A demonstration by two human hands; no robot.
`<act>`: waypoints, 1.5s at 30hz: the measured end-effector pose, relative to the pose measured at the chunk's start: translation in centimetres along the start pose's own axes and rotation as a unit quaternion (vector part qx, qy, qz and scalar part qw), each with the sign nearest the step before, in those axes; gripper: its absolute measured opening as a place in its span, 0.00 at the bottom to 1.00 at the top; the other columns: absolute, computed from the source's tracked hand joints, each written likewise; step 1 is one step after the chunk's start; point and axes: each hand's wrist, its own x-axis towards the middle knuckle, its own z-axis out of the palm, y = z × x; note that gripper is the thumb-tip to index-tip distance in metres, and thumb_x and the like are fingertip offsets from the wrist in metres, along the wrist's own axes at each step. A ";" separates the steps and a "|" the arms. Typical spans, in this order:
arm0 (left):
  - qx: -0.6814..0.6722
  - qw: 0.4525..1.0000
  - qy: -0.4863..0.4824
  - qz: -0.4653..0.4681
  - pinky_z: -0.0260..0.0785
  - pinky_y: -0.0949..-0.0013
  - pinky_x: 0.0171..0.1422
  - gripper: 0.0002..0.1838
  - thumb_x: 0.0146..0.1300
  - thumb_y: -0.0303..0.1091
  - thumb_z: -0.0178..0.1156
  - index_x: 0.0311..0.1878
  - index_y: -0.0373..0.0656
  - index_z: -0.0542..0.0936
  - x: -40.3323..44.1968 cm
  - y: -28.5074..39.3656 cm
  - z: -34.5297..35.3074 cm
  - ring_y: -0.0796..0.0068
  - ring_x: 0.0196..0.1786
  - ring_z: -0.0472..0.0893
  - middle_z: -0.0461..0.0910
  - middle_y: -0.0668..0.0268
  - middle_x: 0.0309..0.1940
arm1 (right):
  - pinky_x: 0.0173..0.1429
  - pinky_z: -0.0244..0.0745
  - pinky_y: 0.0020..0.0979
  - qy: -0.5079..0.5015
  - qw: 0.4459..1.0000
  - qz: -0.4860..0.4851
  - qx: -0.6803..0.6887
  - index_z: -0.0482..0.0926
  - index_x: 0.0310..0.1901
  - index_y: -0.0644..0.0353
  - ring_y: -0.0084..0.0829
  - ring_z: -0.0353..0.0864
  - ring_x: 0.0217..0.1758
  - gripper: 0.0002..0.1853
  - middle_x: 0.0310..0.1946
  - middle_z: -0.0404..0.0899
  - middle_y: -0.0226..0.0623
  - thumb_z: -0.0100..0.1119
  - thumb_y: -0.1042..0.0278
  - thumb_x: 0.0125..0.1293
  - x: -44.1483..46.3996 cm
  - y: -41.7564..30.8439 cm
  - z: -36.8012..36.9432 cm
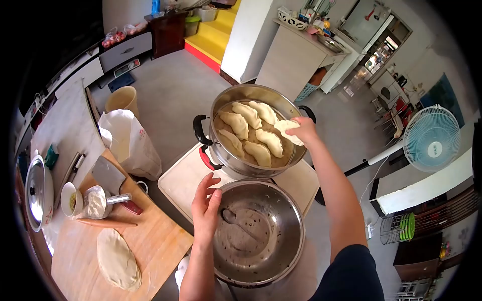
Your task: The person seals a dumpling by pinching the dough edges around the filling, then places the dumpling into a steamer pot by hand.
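My right hand [304, 131] pinches a pale, uncooked dumpling [285, 127] at the right side of a steel steamer pot [233, 168]. Several more dumplings [269, 142] lie spaced out on the brownish liner inside the pot. My left hand [205, 208] holds nothing, its fingers apart, over the left rim of a big steel bowl [288, 231]. A spoon [229, 216] rests in that bowl among dark scraps of filling. To the left, a floured wooden board [165, 246] carries a folded oval of dough [118, 258].
A cleaver [108, 173], a small bowl [72, 199], a metal scoop of flour [95, 203] and a rolling pin [106, 222] crowd the board's far end. A white sack [133, 145] stands beyond it. At right is a fan [433, 138]; yellow stairs [211, 35] rise behind.
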 end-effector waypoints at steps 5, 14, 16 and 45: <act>-0.003 1.000 0.010 -0.007 0.72 0.68 0.59 0.28 0.74 0.40 0.60 0.72 0.39 0.69 0.4 -0.2 -0.5 0.72 0.54 0.78 0.78 0.60 0.61 | 0.56 0.80 0.35 0.033 0.993 0.000 -0.116 0.86 0.53 0.57 0.37 0.88 0.50 0.29 0.47 0.88 0.42 0.79 0.68 0.44 3.4 1.9 2.6; -0.014 0.999 0.038 -0.015 0.71 0.69 0.58 0.25 0.72 0.35 0.59 0.70 0.39 0.71 0.6 -0.3 -0.6 0.76 0.52 0.78 0.79 0.63 0.59 | 0.65 0.76 0.37 -0.066 0.950 -0.034 -0.305 0.81 0.60 0.59 0.43 0.82 0.60 0.30 0.56 0.83 0.47 0.74 0.66 0.52 3.5 1.6 3.4; -0.016 0.999 0.035 -0.014 0.71 0.69 0.59 0.25 0.72 0.34 0.59 0.70 0.39 0.71 0.6 -0.4 -0.8 0.75 0.53 0.78 0.79 0.63 0.59 | 0.65 0.76 0.38 -0.092 0.939 -0.060 -0.325 0.81 0.60 0.58 0.44 0.82 0.60 0.30 0.56 0.83 0.47 0.73 0.65 0.53 2.9 0.2 2.6; -0.001 0.998 0.052 -0.019 0.74 0.68 0.57 0.24 0.73 0.35 0.59 0.69 0.38 0.72 1.2 -1.4 -0.7 0.71 0.54 0.79 0.80 0.61 0.57 | 0.59 0.80 0.45 0.003 0.939 -0.060 -0.338 0.84 0.54 0.58 0.46 0.84 0.57 0.26 0.52 0.85 0.48 0.76 0.62 0.53 9.6 -2.5 6.7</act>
